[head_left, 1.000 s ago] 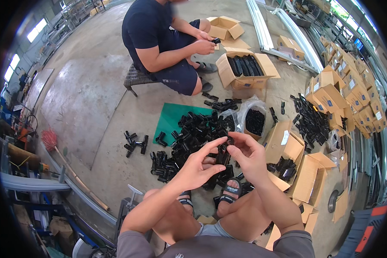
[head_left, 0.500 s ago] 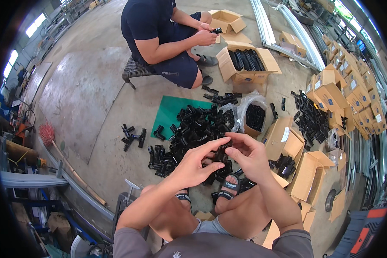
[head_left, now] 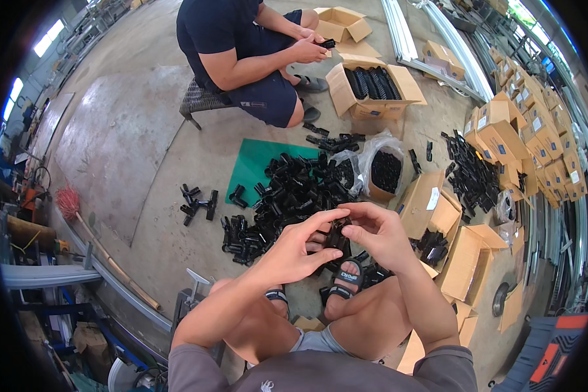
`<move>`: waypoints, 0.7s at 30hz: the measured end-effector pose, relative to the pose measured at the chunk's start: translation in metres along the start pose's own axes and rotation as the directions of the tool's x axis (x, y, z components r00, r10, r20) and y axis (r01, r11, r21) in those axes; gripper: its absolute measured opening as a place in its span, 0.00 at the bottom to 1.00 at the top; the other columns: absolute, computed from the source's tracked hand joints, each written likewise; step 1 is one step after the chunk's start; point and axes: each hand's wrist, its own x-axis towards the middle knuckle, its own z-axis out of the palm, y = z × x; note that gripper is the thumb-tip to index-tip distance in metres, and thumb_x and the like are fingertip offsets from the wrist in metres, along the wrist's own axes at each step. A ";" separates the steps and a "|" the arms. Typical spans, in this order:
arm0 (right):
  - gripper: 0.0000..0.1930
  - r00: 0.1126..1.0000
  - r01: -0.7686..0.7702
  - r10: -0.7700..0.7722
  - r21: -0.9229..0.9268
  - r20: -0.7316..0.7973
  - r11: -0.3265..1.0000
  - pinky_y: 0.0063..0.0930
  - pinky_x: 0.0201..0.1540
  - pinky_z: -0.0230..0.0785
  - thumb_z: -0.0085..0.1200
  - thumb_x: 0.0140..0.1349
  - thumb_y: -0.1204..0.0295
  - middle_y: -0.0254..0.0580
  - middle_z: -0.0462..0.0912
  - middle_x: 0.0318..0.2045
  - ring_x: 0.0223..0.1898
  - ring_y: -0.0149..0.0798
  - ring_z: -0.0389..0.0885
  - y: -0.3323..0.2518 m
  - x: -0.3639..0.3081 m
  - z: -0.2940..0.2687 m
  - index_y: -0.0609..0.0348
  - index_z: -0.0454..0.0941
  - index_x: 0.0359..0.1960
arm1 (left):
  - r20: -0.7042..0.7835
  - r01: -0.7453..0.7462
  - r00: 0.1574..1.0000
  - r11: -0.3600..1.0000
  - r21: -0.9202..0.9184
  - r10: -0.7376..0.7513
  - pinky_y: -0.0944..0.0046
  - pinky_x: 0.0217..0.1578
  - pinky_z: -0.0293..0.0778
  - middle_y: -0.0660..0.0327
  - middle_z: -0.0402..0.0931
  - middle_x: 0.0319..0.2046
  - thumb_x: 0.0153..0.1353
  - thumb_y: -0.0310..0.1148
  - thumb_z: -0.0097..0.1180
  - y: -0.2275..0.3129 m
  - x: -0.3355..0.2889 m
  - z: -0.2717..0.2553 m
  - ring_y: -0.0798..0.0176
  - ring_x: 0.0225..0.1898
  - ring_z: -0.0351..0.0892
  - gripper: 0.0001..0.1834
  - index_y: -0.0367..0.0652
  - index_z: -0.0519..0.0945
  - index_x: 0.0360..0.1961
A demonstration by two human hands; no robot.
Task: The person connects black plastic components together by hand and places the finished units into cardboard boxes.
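Note:
A small glossy black plastic fitting (head_left: pixel 337 236) is held between my two hands, above my feet; fingers cover much of it. My left hand (head_left: pixel 302 247) has its fingers and thumb closed round it from the left. From the other side, my right hand (head_left: pixel 377 236) grips it with bent fingers and thumb. Just beyond lies a heap of similar black fittings (head_left: pixel 287 193), many T-shaped, partly on a green sheet (head_left: pixel 247 163). A clear plastic bag (head_left: pixel 366 163) of small black parts stands at the heap's right.
Across from me a seated co-worker (head_left: pixel 232 59) holds a black piece near an open carton (head_left: pixel 405 93) packed with black parts. More black pieces (head_left: pixel 473 173) lie at right, before stacked cartons (head_left: pixel 545 140). Open boxes (head_left: pixel 464 268) stand by my right knee; a broom (head_left: pixel 104 245) lies left.
My hands keep hold of the fitting with only a slight shift of the fingers. The view has moved a little, and the co-worker's hands and piece have turned slightly.

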 end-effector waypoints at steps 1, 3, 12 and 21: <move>0.21 1.000 0.002 -0.002 -0.006 0.003 1.000 0.26 0.52 0.75 0.63 0.64 0.77 0.40 0.84 0.46 0.47 0.29 0.82 0.002 0.000 -0.001 0.65 0.77 0.59 | -0.002 -0.001 1.000 1.000 -0.009 0.001 0.66 0.49 0.80 0.57 0.77 0.49 0.58 0.16 0.64 0.000 0.001 0.001 0.68 0.47 0.81 0.38 0.46 0.67 0.70; 0.21 1.000 0.002 -0.002 -0.021 0.007 1.000 0.26 0.52 0.75 0.62 0.65 0.76 0.40 0.84 0.46 0.48 0.29 0.82 0.007 0.002 -0.004 0.65 0.77 0.59 | -0.015 0.007 1.000 1.000 -0.006 -0.007 0.66 0.49 0.80 0.58 0.77 0.47 0.58 0.15 0.64 -0.001 0.003 0.003 0.68 0.46 0.81 0.38 0.46 0.67 0.70; 0.14 0.922 -0.228 0.175 -0.118 -0.344 0.967 0.27 0.45 0.76 0.48 0.74 0.69 0.38 0.86 0.44 0.41 0.31 0.84 0.040 0.068 -0.137 0.59 0.80 0.55 | -0.055 0.040 0.998 0.884 0.465 -0.016 0.61 0.46 0.81 0.55 0.81 0.51 0.56 0.19 0.65 0.004 0.000 -0.010 0.59 0.43 0.84 0.35 0.51 0.73 0.65; 0.12 0.793 -0.607 0.217 -0.705 -0.570 0.367 0.40 0.51 0.78 0.57 0.64 0.69 0.49 0.87 0.46 0.48 0.48 0.86 0.214 0.146 -0.262 0.50 0.86 0.47 | -0.098 0.035 0.995 0.853 0.521 0.019 0.61 0.43 0.80 0.56 0.81 0.53 0.52 0.21 0.66 -0.005 0.015 -0.035 0.52 0.44 0.82 0.34 0.51 0.76 0.62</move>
